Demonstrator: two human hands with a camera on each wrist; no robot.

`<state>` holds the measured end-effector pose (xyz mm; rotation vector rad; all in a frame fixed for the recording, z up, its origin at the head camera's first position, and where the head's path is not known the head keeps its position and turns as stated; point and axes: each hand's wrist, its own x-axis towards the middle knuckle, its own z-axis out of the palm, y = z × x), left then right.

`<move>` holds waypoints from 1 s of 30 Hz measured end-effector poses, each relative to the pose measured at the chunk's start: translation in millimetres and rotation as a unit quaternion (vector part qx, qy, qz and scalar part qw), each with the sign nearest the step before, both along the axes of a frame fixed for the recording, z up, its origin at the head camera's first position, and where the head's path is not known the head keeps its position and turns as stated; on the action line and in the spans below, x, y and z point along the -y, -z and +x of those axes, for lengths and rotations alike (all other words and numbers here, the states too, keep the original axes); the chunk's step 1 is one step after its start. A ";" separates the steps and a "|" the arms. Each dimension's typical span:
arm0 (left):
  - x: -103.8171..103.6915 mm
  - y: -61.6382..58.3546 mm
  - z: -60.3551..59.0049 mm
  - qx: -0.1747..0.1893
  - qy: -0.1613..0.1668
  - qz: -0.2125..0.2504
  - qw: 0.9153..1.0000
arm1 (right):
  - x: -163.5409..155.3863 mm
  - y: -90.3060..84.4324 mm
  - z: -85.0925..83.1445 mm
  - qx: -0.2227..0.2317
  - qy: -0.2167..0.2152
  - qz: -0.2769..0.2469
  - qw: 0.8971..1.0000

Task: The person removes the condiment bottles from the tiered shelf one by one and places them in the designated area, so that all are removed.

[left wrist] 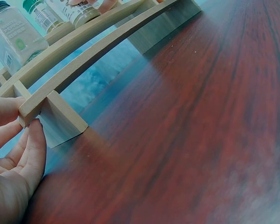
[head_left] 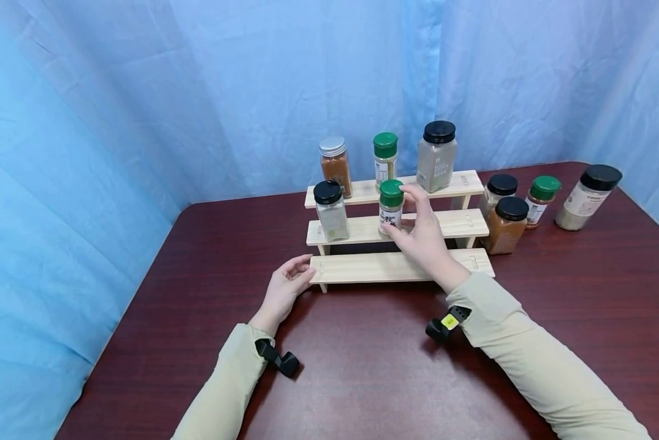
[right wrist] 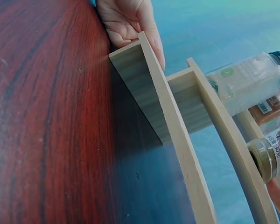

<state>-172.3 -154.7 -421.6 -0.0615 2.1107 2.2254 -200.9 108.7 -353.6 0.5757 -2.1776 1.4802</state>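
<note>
A three-tier wooden spice rack (head_left: 373,269) stands on the table. My left hand (head_left: 286,287) pinches the left end of its lowest board, the thumb and fingers on either side of the wood in the left wrist view. On the middle tier, my right hand (head_left: 424,235) grips a small green-lidded spice jar (head_left: 391,211) between thumb and fingers. The jar is upright, its base right at the board. To its left on that tier is a black-lidded spice jar (head_left: 331,214). The top tier bears a silver-lidded jar (head_left: 334,165), another green-lidded jar (head_left: 385,156) and a large black-lidded jar (head_left: 436,159).
Right of the rack, several jars stand on the dark red table (head_left: 373,366): an orange-brown one (head_left: 506,226) close against the rack, a black-lidded one (head_left: 496,189) behind it, a green-lidded one (head_left: 539,198) and a tall black-lidded one (head_left: 586,198). Blue curtains (head_left: 285,91) hang behind.
</note>
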 end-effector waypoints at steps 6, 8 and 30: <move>0.0 -0.4 1.0 -0.004 0.003 -0.006 1.000 | -1.8 2.4 3.5 0.025 -0.026 -0.024 0.999; -0.2 -0.9 1.1 -0.002 -0.001 -0.009 1.000 | -3.4 2.8 5.6 0.029 -0.031 -0.023 0.999; 0.3 -2.1 0.3 -0.001 0.003 -0.008 1.000 | -37.8 1.7 40.9 0.036 -0.043 0.066 0.996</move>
